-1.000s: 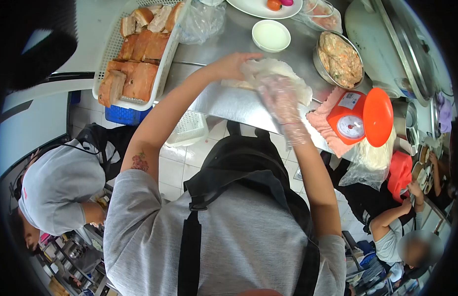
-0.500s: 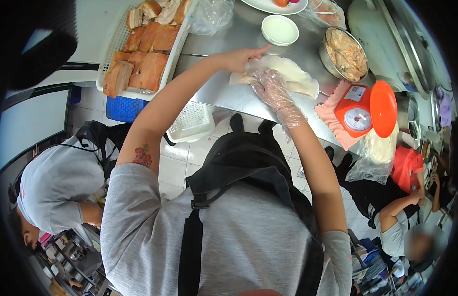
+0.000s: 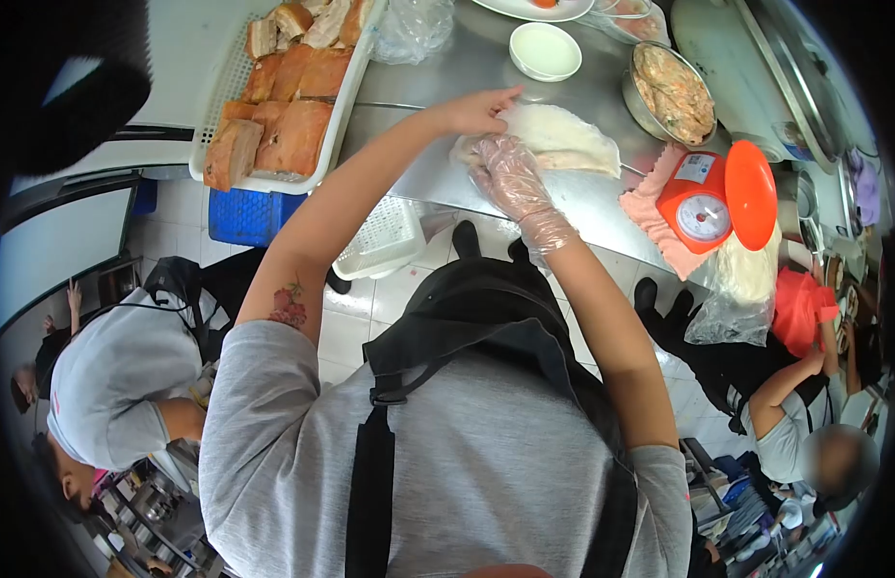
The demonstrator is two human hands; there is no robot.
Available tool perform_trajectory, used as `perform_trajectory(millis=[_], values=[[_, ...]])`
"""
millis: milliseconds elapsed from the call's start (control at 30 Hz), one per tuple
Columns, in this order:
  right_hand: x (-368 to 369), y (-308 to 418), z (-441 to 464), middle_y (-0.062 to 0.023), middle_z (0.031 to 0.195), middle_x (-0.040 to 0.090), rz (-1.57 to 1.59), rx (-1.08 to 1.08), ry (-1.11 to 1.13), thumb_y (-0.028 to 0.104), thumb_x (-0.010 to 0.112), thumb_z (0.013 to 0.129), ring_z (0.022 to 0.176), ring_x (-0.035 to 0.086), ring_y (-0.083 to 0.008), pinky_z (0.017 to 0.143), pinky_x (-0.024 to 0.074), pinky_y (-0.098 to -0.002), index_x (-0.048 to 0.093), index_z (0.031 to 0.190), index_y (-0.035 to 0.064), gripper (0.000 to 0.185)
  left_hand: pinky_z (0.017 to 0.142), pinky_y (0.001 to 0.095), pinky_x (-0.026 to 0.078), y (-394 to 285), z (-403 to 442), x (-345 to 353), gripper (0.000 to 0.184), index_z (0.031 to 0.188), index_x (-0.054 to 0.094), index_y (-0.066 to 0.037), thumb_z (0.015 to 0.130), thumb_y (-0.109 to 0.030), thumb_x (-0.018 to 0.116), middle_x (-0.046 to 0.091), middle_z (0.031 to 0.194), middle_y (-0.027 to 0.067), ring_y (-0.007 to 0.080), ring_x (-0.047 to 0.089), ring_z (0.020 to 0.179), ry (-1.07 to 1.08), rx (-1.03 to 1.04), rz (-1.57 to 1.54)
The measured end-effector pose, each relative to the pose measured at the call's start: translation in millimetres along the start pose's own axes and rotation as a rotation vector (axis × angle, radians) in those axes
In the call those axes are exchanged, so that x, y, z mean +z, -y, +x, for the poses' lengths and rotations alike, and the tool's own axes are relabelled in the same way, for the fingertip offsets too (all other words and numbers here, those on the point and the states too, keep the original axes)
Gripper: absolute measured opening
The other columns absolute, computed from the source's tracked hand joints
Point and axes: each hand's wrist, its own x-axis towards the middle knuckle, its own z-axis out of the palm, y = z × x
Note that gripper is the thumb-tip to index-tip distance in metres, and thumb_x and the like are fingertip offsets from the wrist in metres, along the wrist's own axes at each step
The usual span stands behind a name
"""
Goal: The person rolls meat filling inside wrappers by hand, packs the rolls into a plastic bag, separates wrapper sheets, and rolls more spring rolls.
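A floppy white sheet of food (image 3: 573, 138), perhaps a wrapper, lies on the steel table, with a folded ridge along its near side. My right hand (image 3: 508, 173), in a clear plastic glove, is closed with curled fingers at the sheet's near left end. Bare, my left hand (image 3: 478, 112) reaches over the sheet's far left corner; its index finger is stretched out and the thumb side rests against the sheet. A white bowl (image 3: 546, 53) of pale liquid stands just beyond. To the right is a metal bowl (image 3: 671, 91) of orange-flecked minced filling.
A white basket (image 3: 337, 144) of roasted pork slabs stands at left. Near the right edge, a red scale (image 3: 703, 197) sits on a pink cloth (image 3: 650, 200). A plastic bag (image 3: 414, 34) and a plate (image 3: 539, 12) lie farther back. Co-workers stand on both sides.
My right hand has shifted slightly left and its fingers have curled more at the sheet's end. More of the sheet's folded near side shows. My left hand has barely moved.
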Motion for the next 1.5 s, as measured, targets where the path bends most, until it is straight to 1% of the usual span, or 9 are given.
perform_trajectory(millis=[133,167,267,400,500,633,767,867,1500], values=[[-22.9,-33.0,-0.3,-0.0175,0.109,0.065,-0.047,-0.119,-0.001,0.021,0.073,0.08,0.11,0.059,-0.038,0.098,0.0457,-0.0461,0.066,0.114,0.0081,0.037,0.11,0.038,0.041,4.6,-2.3,4.5,0.098,0.16,0.021,-0.021,0.077,-0.004,0.071,0.055,0.138,0.0151,0.0271,0.052,0.128,-0.061,0.076,0.075],[-33.8,-45.8,-6.1,-0.0162,0.111,0.066,-0.134,0.041,0.106,0.023,0.073,0.082,0.112,0.059,-0.0369,0.1,0.0453,-0.0448,0.067,0.112,0.0085,0.034,0.109,0.0382,0.042,3.4,-4.3,7.0,0.101,0.16,0.021,-0.021,0.074,-0.002,0.072,0.057,0.137,0.0145,0.0274,0.053,0.127,-0.083,0.089,0.125],[-54.5,-71.2,-22.1,-0.0162,0.113,0.066,-0.001,0.069,0.157,0.024,0.073,0.083,0.112,0.059,-0.0364,0.1,0.0451,-0.0451,0.069,0.11,0.0078,0.032,0.108,0.0395,0.043,-2.3,-8.3,11.1,0.108,0.159,0.022,-0.022,0.068,0.002,0.074,0.056,0.137,0.0141,0.0285,0.054,0.125,-0.094,0.103,0.133],[-51.9,-61.8,-28.4,-0.0178,0.114,0.065,-0.007,0.082,0.126,0.021,0.074,0.081,0.113,0.058,-0.0357,0.1,0.0452,-0.0447,0.069,0.113,0.0075,0.035,0.108,0.0402,0.043,-1.7,-11.8,18.4,0.105,0.158,0.025,-0.023,0.069,0.001,0.074,0.059,0.132,0.0153,0.0299,0.056,0.123,-0.136,0.177,0.26],[-43.1,-49.4,-25.4,-0.018,0.117,0.064,-0.065,-0.123,0.0,0.02,0.074,0.08,0.116,0.057,-0.0352,0.101,0.0451,-0.0441,0.068,0.113,0.008,0.035,0.108,0.0404,0.043,-15.2,-3.8,28.3,0.101,0.157,0.029,-0.024,0.07,-0.002,0.075,0.062,0.126,0.0153,0.0307,0.056,0.121,-0.19,0.212,0.37],[-51.2,-53.0,-10.1,-0.0186,0.122,0.063,-0.057,-0.067,0.23,0.023,0.076,0.079,0.12,0.056,-0.0339,0.101,0.0453,-0.0438,0.069,0.115,0.0094,0.04,0.108,0.0407,0.043,-30.9,17.0,40.2,0.096,0.156,0.033,-0.023,0.072,-0.011,0.078,0.063,0.126,0.0156,0.0315,0.056,0.122,-0.148,0.236,0.191],[-114.1,-71.8,-7.6,-0.0197,0.101,0.071,-0.055,0.283,0.444,0.026,0.081,0.074,0.099,0.068,-0.0329,0.089,0.0511,-0.0429,0.074,0.105,0.0072,0.037,0.108,0.0409,0.042,-10.5,22.5,47.7,0.098,0.156,0.032,-0.024,0.071,-0.015,0.08,0.062,0.129,0.0164,0.0308,0.056,0.125,-0.211,0.185,0.177],[-119.2,-103.0,-19.5,-0.0196,0.095,0.071,0.035,0.263,0.416,0.024,0.08,0.074,0.092,0.069,-0.0346,0.084,0.0525,-0.0422,0.074,0.105,0.0071,0.035,0.104,0.038,0.046,-22.4,17.4,49.5,0.104,0.156,0.033,-0.019,0.065,-0.01,0.082,0.061,0.128,0.0172,0.0325,0.06,0.117,-0.238,0.174,0.191],[-93.0,-71.3,-28.9,-0.0168,0.093,0.071,0.053,0.164,0.345,0.017,0.077,0.074,0.089,0.069,-0.0315,0.08,0.0522,-0.0417,0.073,0.106,0.0083,0.033,0.113,0.0397,0.038,-21.7,17.0,41.3,0.105,0.157,0.031,-0.023,0.066,-0.009,0.083,0.057,0.13,0.0078,0.0293,0.051,0.127,-0.099,0.235,0.183]])
